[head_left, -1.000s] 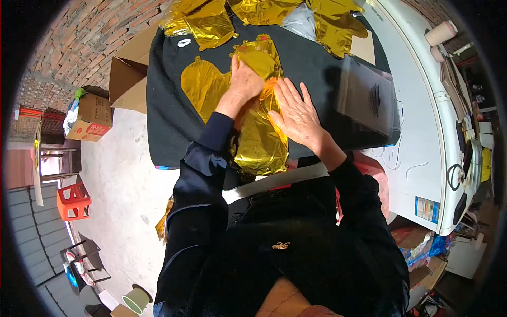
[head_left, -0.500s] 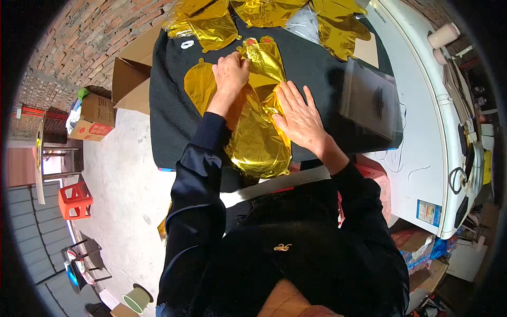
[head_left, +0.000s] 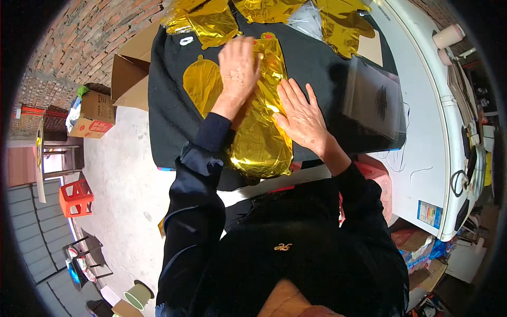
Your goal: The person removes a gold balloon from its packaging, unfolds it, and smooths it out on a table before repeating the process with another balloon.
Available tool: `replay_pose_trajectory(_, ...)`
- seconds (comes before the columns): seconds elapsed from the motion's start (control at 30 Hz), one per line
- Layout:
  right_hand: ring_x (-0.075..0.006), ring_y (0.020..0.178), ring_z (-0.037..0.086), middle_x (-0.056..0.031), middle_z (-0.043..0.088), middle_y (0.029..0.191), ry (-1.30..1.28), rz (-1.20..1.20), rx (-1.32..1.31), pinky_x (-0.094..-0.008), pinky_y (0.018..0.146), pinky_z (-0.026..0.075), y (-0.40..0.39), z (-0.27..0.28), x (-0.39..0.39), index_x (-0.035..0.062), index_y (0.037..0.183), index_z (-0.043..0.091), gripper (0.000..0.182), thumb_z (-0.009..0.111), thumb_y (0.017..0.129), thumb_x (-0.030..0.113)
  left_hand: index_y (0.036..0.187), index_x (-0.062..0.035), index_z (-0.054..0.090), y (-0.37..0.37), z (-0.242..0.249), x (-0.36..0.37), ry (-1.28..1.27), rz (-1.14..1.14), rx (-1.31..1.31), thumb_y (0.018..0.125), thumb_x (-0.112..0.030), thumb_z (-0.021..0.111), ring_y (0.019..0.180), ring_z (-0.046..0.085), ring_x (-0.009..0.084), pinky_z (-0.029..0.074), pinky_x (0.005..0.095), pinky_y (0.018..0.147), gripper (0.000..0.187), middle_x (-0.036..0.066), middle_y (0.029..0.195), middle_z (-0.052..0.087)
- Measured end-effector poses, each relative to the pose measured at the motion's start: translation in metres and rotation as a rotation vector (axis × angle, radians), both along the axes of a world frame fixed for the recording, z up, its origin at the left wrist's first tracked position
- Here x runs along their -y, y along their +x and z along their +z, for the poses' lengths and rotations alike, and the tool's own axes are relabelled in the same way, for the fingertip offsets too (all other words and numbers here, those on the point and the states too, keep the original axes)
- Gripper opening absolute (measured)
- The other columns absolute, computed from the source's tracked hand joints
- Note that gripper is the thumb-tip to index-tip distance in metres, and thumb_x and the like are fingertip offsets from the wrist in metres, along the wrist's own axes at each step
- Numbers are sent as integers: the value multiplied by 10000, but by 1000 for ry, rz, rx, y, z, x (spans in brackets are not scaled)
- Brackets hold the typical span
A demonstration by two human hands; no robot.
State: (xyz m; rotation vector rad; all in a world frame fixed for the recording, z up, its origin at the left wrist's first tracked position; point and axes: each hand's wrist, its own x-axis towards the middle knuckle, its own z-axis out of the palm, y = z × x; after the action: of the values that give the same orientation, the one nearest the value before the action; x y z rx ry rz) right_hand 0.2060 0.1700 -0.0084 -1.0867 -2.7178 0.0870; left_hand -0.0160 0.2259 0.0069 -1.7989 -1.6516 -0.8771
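A flat, folded gold foil balloon (head_left: 262, 145) lies lengthwise on the black cloth in front of me, its near end at the table's front edge. My left hand (head_left: 237, 74) is over its upper left side, fingers stretched forward and slightly blurred, with nothing visible in them. My right hand (head_left: 303, 113) rests flat along the balloon's right edge, fingers extended and thumb apart. Left of the folded balloon, a rounded gold foil piece (head_left: 200, 82) lies flat, partly covered by my left hand and wrist.
More gold foil balloons (head_left: 214, 26) lie along the table's far side. A stack of clear plastic sleeves (head_left: 372, 100) is on the right of the black cloth (head_left: 169, 105). A small white ring (head_left: 186, 40) sits at far left. Cardboard boxes (head_left: 129, 79) and a red stool (head_left: 76, 198) stand leftward.
My left hand has moved forward and slightly right along the balloon, its bent fingers now straightened. The balloon's upper part looks flatter and narrower. My right hand has barely moved.
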Motion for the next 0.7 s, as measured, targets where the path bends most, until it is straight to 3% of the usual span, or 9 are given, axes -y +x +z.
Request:
replay_pose_trajectory(0.03,-277,1576,159,-154,263,1672,2,-1,2,-537,1269,41,0,0,0,1,1586,305,741,478,1028,457,1380,-47,553,1,-5,0,-97,-152,37,985,-298,639,1306,537,333,411,481,1099,475,168,1380,588)
replay_pose_trajectory(0.1,-275,1576,159,-153,264,1672,9,-2,7,-538,1269,42,-1,0,0,-1,1586,303,742,480,1027,453,1429,-74,533,13,-9,7,-257,-366,14,1038,-281,571,1394,487,317,369,497,1164,444,148,1470,549)
replay_pose_trajectory(0.13,-274,1576,160,-152,265,1672,1,-2,12,-539,1268,43,-1,1,0,-2,1586,303,742,482,1026,450,1502,-122,488,16,-15,9,-388,-441,69,1089,-326,459,1487,387,293,269,503,1230,462,105,1570,470)
replay_pose_trajectory(0.27,-273,1574,165,-153,268,1671,6,-2,-10,-544,1267,47,0,-2,-2,-6,1582,310,741,493,1022,443,1586,-195,394,13,-34,11,-493,-337,-115,1112,-451,288,1536,294,272,159,514,1261,549,43,1639,383)
replay_pose_trajectory(0.5,-271,1564,202,-141,307,1659,39,60,-27,-550,1263,68,6,-2,4,6,1569,353,704,489,1031,440,1605,-256,346,13,-42,8,-474,-262,-178,1103,-463,262,1545,263,282,146,542,1256,550,26,1659,346)
replay_pose_trajectory(0.63,-279,1544,255,-143,357,1633,-10,123,-13,-556,1258,106,20,8,36,11,1540,404,670,528,1019,414,1608,-267,334,13,-45,6,-444,-227,-251,1101,-453,260,1545,263,286,155,558,1250,545,22,1659,346)
replay_pose_trajectory(0.7,-286,1518,314,-151,417,1595,-1,187,-62,-562,1244,162,30,13,56,0,1499,462,656,606,980,373,1614,-274,318,13,-46,5,-465,-219,-257,1101,-453,252,1551,248,285,148,560,1253,547,15,1668,326)
